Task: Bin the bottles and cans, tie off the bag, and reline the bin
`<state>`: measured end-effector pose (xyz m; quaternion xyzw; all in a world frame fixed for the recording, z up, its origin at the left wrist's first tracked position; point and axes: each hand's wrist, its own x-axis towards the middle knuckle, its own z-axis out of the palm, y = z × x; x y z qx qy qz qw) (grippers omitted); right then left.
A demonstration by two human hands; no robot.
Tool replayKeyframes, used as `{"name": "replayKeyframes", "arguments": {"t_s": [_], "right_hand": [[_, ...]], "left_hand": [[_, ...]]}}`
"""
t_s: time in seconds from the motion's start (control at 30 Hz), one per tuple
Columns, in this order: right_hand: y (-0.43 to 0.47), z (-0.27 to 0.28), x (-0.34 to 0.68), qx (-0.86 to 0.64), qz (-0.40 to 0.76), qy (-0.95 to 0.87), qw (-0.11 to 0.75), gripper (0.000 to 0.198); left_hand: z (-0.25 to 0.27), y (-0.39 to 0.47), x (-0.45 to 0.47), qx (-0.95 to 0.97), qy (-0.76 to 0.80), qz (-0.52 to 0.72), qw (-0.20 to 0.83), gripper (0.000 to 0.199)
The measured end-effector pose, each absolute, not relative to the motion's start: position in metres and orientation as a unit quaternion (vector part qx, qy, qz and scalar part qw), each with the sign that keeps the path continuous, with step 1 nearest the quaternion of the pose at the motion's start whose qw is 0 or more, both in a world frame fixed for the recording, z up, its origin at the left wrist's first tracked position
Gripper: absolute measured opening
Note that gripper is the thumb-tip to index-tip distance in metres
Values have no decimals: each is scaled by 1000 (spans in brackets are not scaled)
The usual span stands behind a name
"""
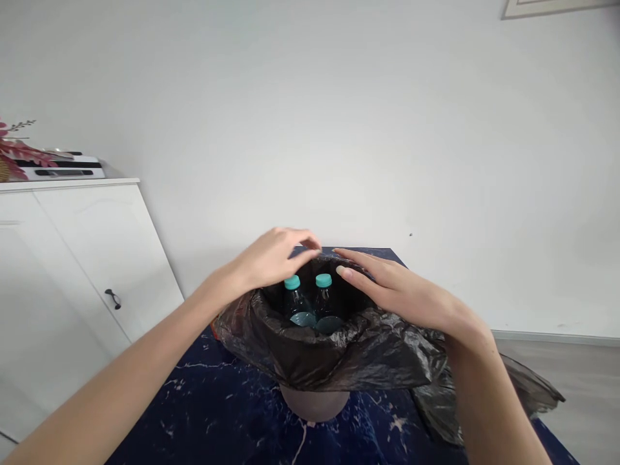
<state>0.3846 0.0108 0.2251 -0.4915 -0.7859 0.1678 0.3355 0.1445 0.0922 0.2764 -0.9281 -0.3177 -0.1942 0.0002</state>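
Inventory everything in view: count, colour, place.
table: 1, dark blue, below
bin: 1, greyish, on table
bag: 1, black, lining bin
bottles: 2, teal caps, inside bag
red thing: 1, mostly hidden, bin's left
cabinet: 1, white, left
flowers: uncountable, red, atop cabinet
boxy item: 1, white/black, atop cabinet
wall: 1, white, behind
frame: 1, cream, upper right
floor: 1, grey, right
left hand: 1, bare, over bin's left
right hand: 1, bare, over bin's right

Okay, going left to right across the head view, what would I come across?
Pink flowers → black cabinet handle → left hand → right bottle's turquoise cap → right hand → wall frame.
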Motion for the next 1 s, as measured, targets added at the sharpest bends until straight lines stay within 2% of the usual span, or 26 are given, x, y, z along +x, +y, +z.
{"name": "replayKeyframes", "arguments": {"t_s": [0.17, 0.3, 0.53, 0.67, 0.83, 0.93, 1.0], "right_hand": [[8, 225, 388, -508, 144, -786, 320, 78], [6, 226, 388, -511, 135, -788, 315, 78], [5, 226, 385, -517, 137, -783, 317, 80], [6, 224, 383, -516, 130, -786, 315, 79], [8, 222, 382, -514, 122, -789, 313, 78], [7, 223, 383, -517, 127, -787, 312, 78], [7, 223, 383, -515, 127, -788, 313, 78]], "left_hand": [[282, 107, 88, -844, -471, -246, 65, 38], [255, 139, 30, -793, -593, -120, 66, 54], [187, 161, -15, -735, -678, -7, 10, 90], [169, 150, -13, -703, -710, 25, 7, 85], [169, 138, -12, -695, -719, 28, 18, 74], [186, 128, -16, -690, -723, 20, 27, 79], [208, 113, -17, -693, -719, -38, 48, 88]]}}
